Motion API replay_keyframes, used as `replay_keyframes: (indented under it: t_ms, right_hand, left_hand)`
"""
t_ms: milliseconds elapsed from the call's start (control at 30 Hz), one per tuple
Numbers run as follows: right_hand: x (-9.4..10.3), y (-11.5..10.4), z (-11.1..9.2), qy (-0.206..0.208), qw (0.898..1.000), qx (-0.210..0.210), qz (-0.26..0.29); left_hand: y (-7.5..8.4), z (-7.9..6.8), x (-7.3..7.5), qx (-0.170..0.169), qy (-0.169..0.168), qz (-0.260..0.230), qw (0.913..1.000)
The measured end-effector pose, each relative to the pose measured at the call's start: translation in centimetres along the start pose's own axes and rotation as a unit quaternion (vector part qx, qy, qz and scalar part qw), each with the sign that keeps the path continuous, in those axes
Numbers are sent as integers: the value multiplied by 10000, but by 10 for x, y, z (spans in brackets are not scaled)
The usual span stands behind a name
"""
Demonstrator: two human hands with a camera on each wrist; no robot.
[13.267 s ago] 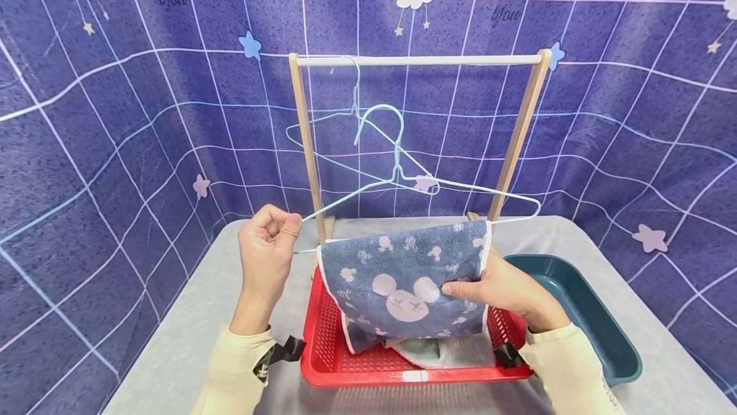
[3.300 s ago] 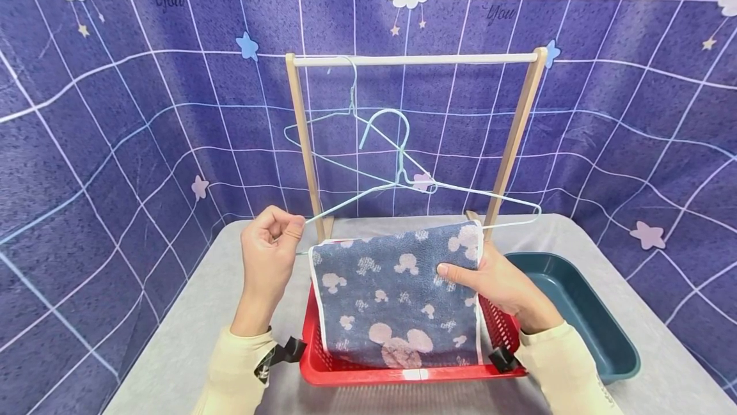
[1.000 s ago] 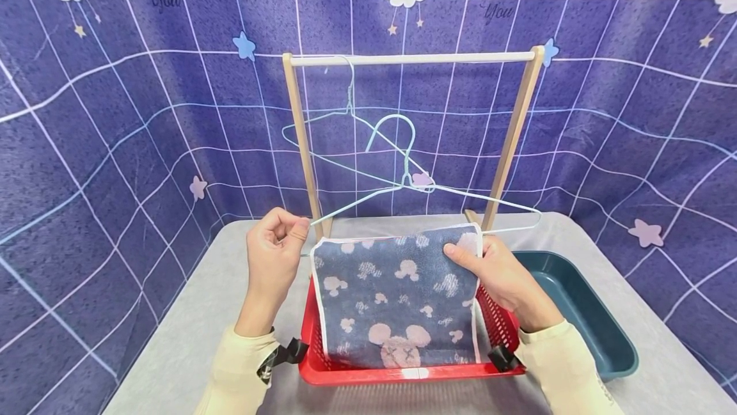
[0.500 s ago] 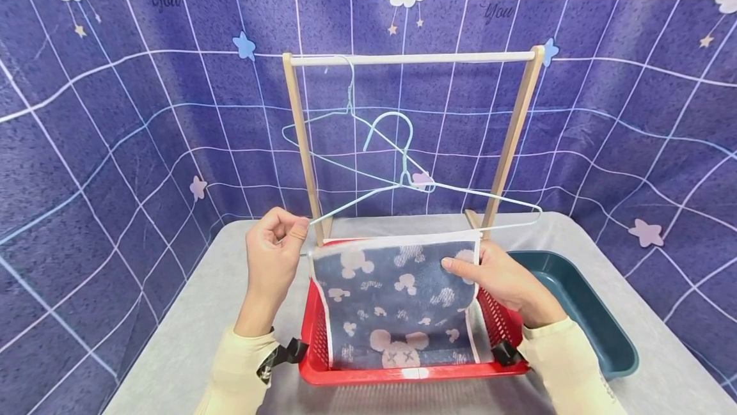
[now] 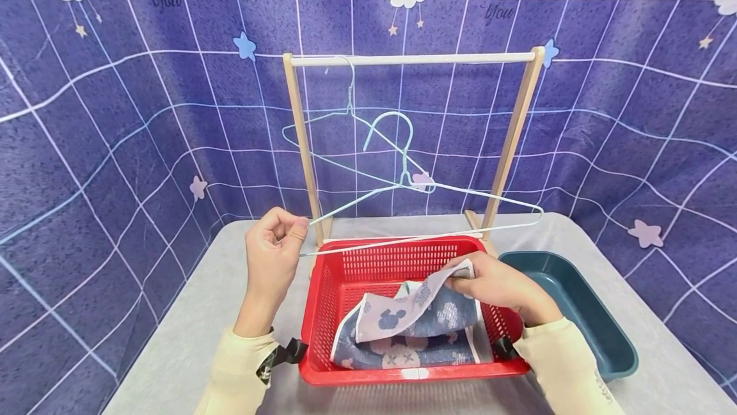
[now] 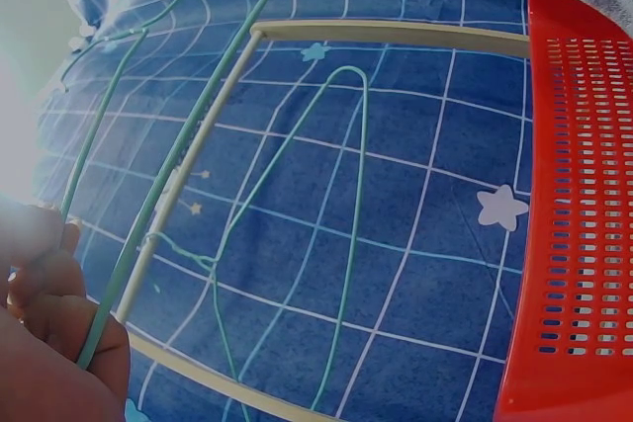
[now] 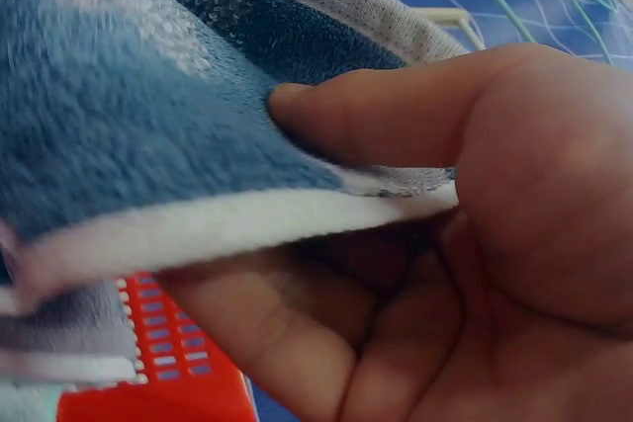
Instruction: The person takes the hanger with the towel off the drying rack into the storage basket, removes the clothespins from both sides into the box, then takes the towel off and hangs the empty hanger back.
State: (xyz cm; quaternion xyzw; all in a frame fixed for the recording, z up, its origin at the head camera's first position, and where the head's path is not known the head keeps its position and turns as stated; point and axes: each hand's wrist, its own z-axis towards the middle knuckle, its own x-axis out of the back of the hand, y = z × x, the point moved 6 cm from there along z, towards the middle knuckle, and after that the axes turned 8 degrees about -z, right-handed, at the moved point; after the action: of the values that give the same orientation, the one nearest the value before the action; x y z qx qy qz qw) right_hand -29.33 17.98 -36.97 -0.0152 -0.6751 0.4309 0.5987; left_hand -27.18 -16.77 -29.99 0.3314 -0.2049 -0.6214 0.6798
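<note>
My left hand [image 5: 270,261] pinches the left end of a light-blue wire hanger [image 5: 405,175], whose bare bottom bar spans above the red basket [image 5: 345,376]. In the left wrist view the hanger's green-looking wire [image 6: 148,205] runs out from the curled fingers. A blue hand towel [image 5: 403,319] with pinkish mouse-head prints slumps in folds inside the basket, its paler reverse partly turned up. My right hand [image 5: 501,281] holds it up by one corner. In the right wrist view the thumb presses on the towel [image 7: 148,135] near its white edging, with the fingers beneath.
Behind the basket stands a rack with wooden posts and a white rail [image 5: 432,58]. Another hanger [image 5: 351,92] hangs at its left. A teal tray [image 5: 624,344] lies right of the basket on the grey table [image 5: 184,325], before a purple-blue grid-patterned backdrop [image 5: 115,210].
The towel, spread up to the hanger's bottom bar before, has dropped off it and crumpled into the basket. My right hand has moved down and inward with its corner. My left hand stays put.
</note>
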Motion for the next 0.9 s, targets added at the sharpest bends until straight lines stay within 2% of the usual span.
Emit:
replay_keyframes:
  t_ms: [200, 267, 500, 700, 800, 900]
  right_hand:
    - [6, 7, -4, 97, 9984, -450, -318]
    - [9, 8, -6, 133, 9983, -466, -311]
    - [18, -1, -18, -155, 9998, -22, -113]
    - [24, -13, -34, -407, 9989, 40, -236]
    - [26, -22, -39, -317, 9988, 146, -335]
    - [30, -34, -43, -53, 9983, 291, -507]
  left_hand:
    - [1, 0, 0, -10, -13, 17, 10000]
    - [0, 0, 0, 10, -14, -8, 10000]
    - [-1, 0, -1, 85, -11, -74, 9999]
    - [-1, 0, -1, 84, -15, -43, 10000]
    - [-2, 0, -2, 97, -29, -43, 9999]
    - [-2, 0, -2, 116, -26, -27, 9999]
